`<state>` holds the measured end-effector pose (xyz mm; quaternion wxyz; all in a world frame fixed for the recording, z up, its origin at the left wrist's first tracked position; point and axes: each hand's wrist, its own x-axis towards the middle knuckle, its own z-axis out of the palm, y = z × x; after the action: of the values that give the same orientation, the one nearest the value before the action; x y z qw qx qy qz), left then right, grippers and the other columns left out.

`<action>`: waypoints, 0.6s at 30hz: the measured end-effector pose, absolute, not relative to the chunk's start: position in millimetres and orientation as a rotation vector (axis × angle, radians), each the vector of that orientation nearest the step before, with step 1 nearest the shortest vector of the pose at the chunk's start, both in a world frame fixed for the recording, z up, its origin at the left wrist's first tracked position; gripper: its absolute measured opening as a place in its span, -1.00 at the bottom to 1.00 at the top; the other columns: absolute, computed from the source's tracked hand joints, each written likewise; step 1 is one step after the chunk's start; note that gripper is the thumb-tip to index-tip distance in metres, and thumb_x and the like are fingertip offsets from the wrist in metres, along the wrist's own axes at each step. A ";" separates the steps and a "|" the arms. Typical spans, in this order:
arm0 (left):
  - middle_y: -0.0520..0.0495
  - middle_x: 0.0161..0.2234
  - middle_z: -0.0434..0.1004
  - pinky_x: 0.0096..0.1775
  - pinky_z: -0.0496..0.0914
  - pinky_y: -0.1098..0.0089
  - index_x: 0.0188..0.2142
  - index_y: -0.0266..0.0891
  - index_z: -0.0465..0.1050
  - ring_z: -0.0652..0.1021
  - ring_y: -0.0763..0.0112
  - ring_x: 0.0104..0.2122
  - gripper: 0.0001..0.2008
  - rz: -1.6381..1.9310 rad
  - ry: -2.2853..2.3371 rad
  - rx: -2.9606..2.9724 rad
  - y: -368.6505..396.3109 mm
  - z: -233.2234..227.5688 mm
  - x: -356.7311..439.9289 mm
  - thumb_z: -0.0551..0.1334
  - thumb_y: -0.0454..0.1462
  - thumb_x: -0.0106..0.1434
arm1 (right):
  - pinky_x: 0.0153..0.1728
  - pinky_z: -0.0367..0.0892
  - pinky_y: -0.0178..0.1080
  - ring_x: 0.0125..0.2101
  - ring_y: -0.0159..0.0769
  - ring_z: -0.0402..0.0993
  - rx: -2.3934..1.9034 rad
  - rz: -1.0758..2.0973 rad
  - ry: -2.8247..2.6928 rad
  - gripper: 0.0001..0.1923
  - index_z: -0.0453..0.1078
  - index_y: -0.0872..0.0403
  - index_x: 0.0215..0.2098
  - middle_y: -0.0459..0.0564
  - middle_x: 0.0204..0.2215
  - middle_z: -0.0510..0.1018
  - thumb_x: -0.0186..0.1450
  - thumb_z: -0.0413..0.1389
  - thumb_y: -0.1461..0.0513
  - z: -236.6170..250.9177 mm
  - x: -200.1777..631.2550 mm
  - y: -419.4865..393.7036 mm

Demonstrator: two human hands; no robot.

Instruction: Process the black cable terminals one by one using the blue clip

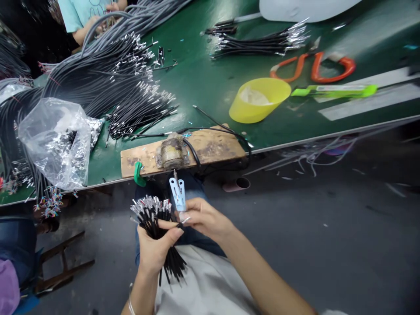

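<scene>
My left hand (155,249) is wrapped around a bundle of short black cables (151,223) with silvery stripped ends pointing up. Its thumb and forefinger pinch one cable (181,225) apart from the bundle, bare tip toward the right. My right hand (205,218) is closed, fingertips together at that tip and at the lower end of a light blue clip (178,194). What exactly lies between those fingertips is hidden. The clip's upper end meets the thin shaft of a small, grimy motor (172,151), fixed on a wooden board (213,146) at the table edge.
Many grey and black cables (85,83) cover the table's left side, beside a clear plastic bag (55,140). A green clamp (139,174) grips the board. Farther right are a yellow cup (252,111), orange-handled scissors (333,76) and another cable bundle (259,45). A co-worker's arm (83,33) shows behind.
</scene>
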<state>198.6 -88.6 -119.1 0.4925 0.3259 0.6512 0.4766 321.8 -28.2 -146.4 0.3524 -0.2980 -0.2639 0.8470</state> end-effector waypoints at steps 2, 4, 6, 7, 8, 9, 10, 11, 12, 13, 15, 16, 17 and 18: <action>-0.06 -0.63 0.54 -0.42 0.41 0.33 -0.62 -0.27 0.56 0.50 0.33 -0.57 -0.87 1.190 1.607 0.797 -89.8 -118.1 197.1 0.41 -0.24 -0.18 | -0.62 0.02 -0.36 -0.69 -0.51 0.11 -0.862 2.095 -0.676 -0.71 0.40 0.14 -0.71 -0.18 -0.76 0.32 -0.21 0.35 0.13 -144.1 323.1 -18.6; -0.06 -0.60 0.56 -0.39 0.42 0.31 -0.62 -0.25 0.56 0.52 0.31 -0.54 -0.88 1.214 1.642 0.803 -92.0 -117.2 194.7 0.41 -0.27 -0.20 | -0.63 0.01 -0.36 -0.69 -0.51 0.10 -0.932 1.910 -0.670 -0.69 0.40 0.13 -0.72 -0.17 -0.76 0.31 -0.15 0.33 0.07 -138.0 323.0 -9.9; -0.05 -0.61 0.56 -0.38 0.43 0.33 -0.63 -0.24 0.55 0.52 0.32 -0.54 -0.89 1.233 1.663 0.816 -93.9 -116.3 192.3 0.42 -0.27 -0.21 | -0.62 0.03 -0.35 -0.68 -0.49 0.10 -0.969 1.729 -0.694 -0.62 0.39 0.13 -0.74 -0.17 -0.77 0.31 -0.09 0.28 -0.01 -129.3 320.6 -3.3; -0.04 -0.62 0.56 -0.38 0.43 0.34 -0.64 -0.24 0.55 0.52 0.33 -0.54 -0.88 1.245 1.667 0.821 -94.4 -115.7 191.6 0.42 -0.27 -0.22 | -0.61 0.05 -0.35 -0.67 -0.48 0.12 -0.975 1.676 -0.721 -0.60 0.40 0.12 -0.74 -0.15 -0.76 0.32 -0.08 0.26 -0.04 -124.8 318.5 -1.0; -0.04 -0.62 0.55 -0.38 0.43 0.35 -0.64 -0.24 0.55 0.52 0.34 -0.55 -0.88 1.258 1.665 0.823 -94.4 -115.1 191.4 0.43 -0.26 -0.23 | -0.61 0.07 -0.34 -0.66 -0.47 0.15 -0.970 1.663 -0.749 -0.58 0.41 0.12 -0.73 -0.14 -0.75 0.35 -0.08 0.25 -0.06 -120.6 316.1 0.5; -0.04 -0.63 0.55 -0.39 0.43 0.36 -0.64 -0.24 0.55 0.52 0.34 -0.55 -0.87 1.270 1.658 0.822 -94.0 -114.5 191.8 0.43 -0.26 -0.23 | -0.60 0.09 -0.34 -0.66 -0.45 0.18 -0.951 1.687 -0.767 -0.58 0.43 0.13 -0.72 -0.13 -0.74 0.38 -0.09 0.25 -0.07 -117.1 313.5 1.3; -0.04 -0.63 0.54 -0.41 0.43 0.36 -0.64 -0.24 0.55 0.52 0.35 -0.56 -0.87 1.281 1.647 0.820 -93.0 -114.0 192.9 0.42 -0.25 -0.22 | -0.60 0.11 -0.34 -0.66 -0.45 0.20 -0.919 1.733 -0.766 -0.58 0.44 0.13 -0.69 -0.12 -0.72 0.40 -0.10 0.25 -0.07 -114.4 311.1 1.6; -0.03 -0.64 0.54 -0.45 0.42 0.37 -0.63 -0.24 0.55 0.50 0.36 -0.59 -0.87 1.288 1.634 0.818 -91.7 -113.6 194.4 0.42 -0.25 -0.20 | -0.60 0.13 -0.34 -0.66 -0.44 0.22 -0.880 1.786 -0.748 -0.59 0.46 0.13 -0.67 -0.11 -0.72 0.41 -0.09 0.25 -0.07 -112.7 308.9 1.2; -0.02 -0.66 0.53 -0.49 0.41 0.38 -0.61 -0.25 0.55 0.49 0.38 -0.62 -0.87 1.290 1.621 0.818 -90.1 -113.6 196.2 0.41 -0.24 -0.18 | -0.61 0.13 -0.35 -0.67 -0.44 0.22 -0.838 1.837 -0.714 -0.59 0.47 0.13 -0.65 -0.11 -0.72 0.41 -0.06 0.24 -0.07 -111.8 307.0 0.5; -0.02 -0.67 0.51 -0.53 0.40 0.39 -0.61 -0.25 0.55 0.47 0.40 -0.65 -0.87 1.289 1.609 0.823 -88.2 -114.0 198.0 0.40 -0.24 -0.16 | -0.62 0.14 -0.35 -0.67 -0.44 0.23 -0.796 1.874 -0.670 -0.60 0.47 0.13 -0.63 -0.11 -0.72 0.41 -0.03 0.22 -0.07 -111.6 305.4 -0.5; -0.01 -0.71 0.48 -0.59 0.37 0.40 -0.61 -0.26 0.55 0.43 0.42 -0.70 -0.85 1.289 1.596 0.836 -84.0 -116.4 200.4 0.40 -0.21 -0.15 | -0.62 0.14 -0.35 -0.67 -0.44 0.25 -0.731 1.915 -0.585 -0.61 0.49 0.13 -0.59 -0.10 -0.71 0.41 0.00 0.21 -0.05 -112.5 303.1 -3.0; 0.00 -0.74 0.46 -0.62 0.35 0.40 -0.62 -0.26 0.55 0.41 0.43 -0.72 -0.84 1.283 1.592 0.840 -81.8 -118.3 200.4 0.40 -0.19 -0.15 | -0.62 0.14 -0.36 -0.66 -0.44 0.26 -0.705 1.936 -0.546 -0.62 0.50 0.13 -0.58 -0.10 -0.71 0.42 0.00 0.21 -0.04 -113.4 302.2 -4.2; 0.00 -0.76 0.44 -0.65 0.34 0.41 -0.64 -0.25 0.55 0.39 0.44 -0.74 -0.81 1.265 1.585 0.838 -79.4 -120.3 199.5 0.41 -0.17 -0.17 | -0.62 0.14 -0.36 -0.66 -0.44 0.26 -0.680 1.960 -0.507 -0.62 0.50 0.13 -0.57 -0.09 -0.70 0.43 0.00 0.22 -0.05 -114.7 301.6 -5.4; 0.01 -0.79 0.41 -0.68 0.33 0.41 -0.66 -0.25 0.55 0.38 0.44 -0.77 -0.79 1.233 1.576 0.824 -77.0 -122.2 197.7 0.42 -0.15 -0.19 | -0.61 0.14 -0.36 -0.65 -0.43 0.26 -0.657 1.982 -0.466 -0.62 0.51 0.13 -0.57 -0.09 -0.69 0.44 0.00 0.22 -0.05 -116.3 301.2 -6.4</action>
<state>197.7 -77.0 -122.2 0.4694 0.3362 0.6431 0.5031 301.2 -6.4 -116.3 0.4806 -0.2693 -0.1910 0.8124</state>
